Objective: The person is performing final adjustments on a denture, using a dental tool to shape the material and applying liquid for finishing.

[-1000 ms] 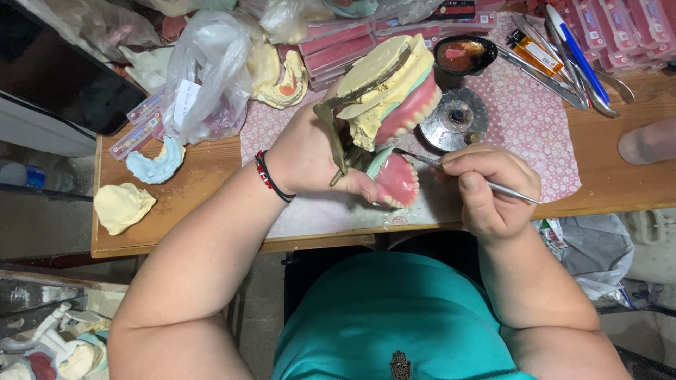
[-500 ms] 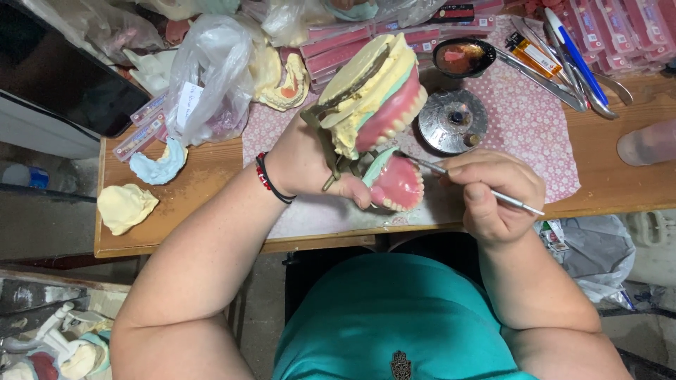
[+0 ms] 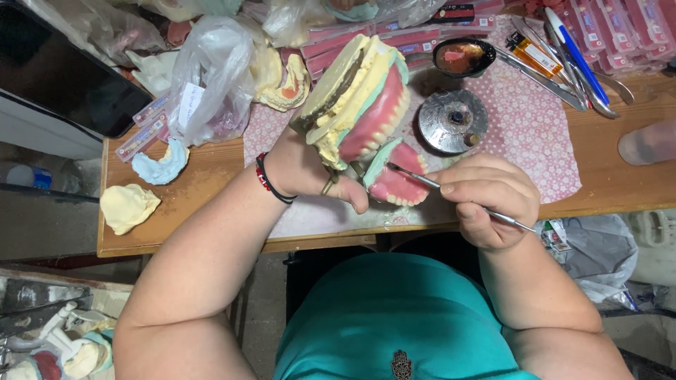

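Left grip (image 3: 310, 169) holds denture model (image 3: 366, 105); bowl (image 3: 465, 56) holds wax.

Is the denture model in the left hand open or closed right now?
Open. The denture model in the left hand is hinged apart: upper teeth stand clear of the lower pink half, where the metal tool touches.

Both hands (image 3: 310, 172) (image 3: 486, 197) raised close together, fingers curled shut.

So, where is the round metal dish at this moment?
In the head view, the round metal dish sits on the patterned mat, just above the right hand and to the right of the denture model, below the small black bowl.
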